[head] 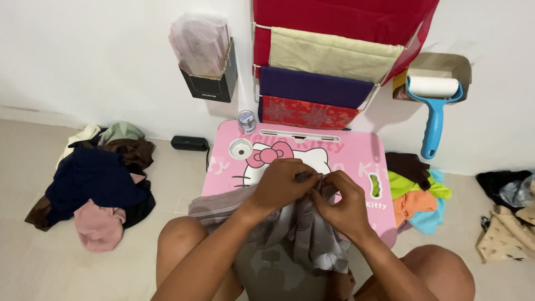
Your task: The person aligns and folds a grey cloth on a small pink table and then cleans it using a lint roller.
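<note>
Both hands gather grey cloth over a pink worktop.

A red hanging rack (345, 22) on the wall holds folded beige, purple and patterned fabrics. Below it stands the pink worktop (356, 156), with a dark pile of clothes (97, 184) on the floor to its left and a bright stack of cloths (415, 192) to its right. The grey cloth (301, 228) drapes from the worktop's near edge into the lap. The left hand (281, 184) and right hand (345, 203) meet, both pinching its bunched top edge. A blue lint roller (433, 106) hangs on the wall.
</note>
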